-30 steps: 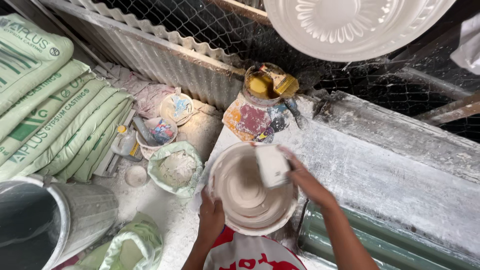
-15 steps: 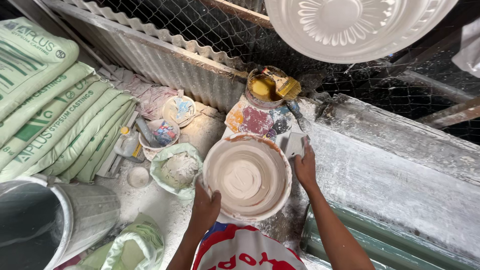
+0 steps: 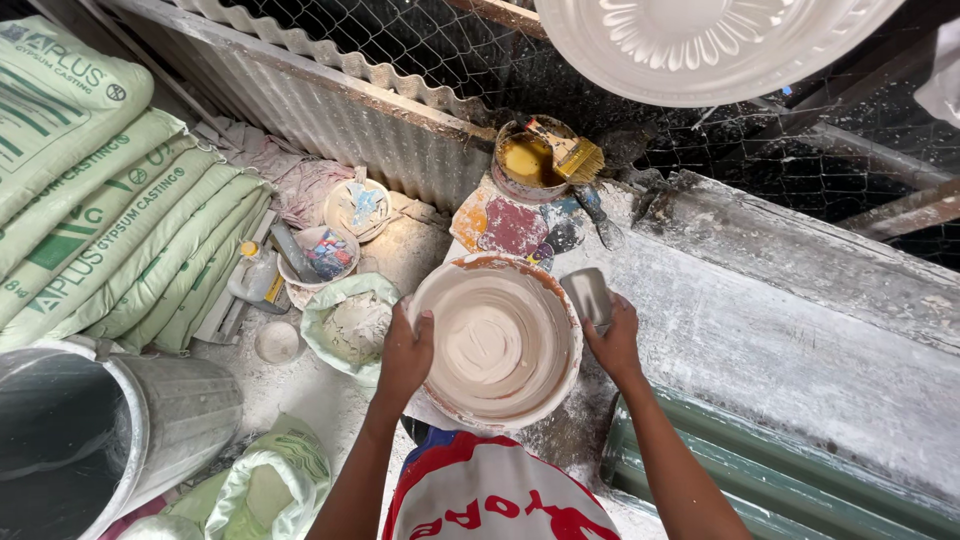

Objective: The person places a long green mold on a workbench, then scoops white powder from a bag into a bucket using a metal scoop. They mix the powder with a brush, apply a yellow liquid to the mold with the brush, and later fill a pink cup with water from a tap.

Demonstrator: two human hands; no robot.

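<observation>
The left hand (image 3: pixel 405 352) grips the left rim of a round bowl (image 3: pixel 497 342) filled with white plaster mix, which stands on the dusty bench (image 3: pixel 800 340). The right hand (image 3: pixel 614 340) has its fingers closed around a small metal cup (image 3: pixel 587 294), just beside the bowl's right rim. Behind the bowl stands a pot with a brush (image 3: pixel 545 157).

Single head view, steeply downward, close over workbench (image 3: pixel 800 340).

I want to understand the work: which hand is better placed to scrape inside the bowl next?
Probably the right hand: it holds the grey scraper beside the bowl. The left hand grips the rim.
</observation>
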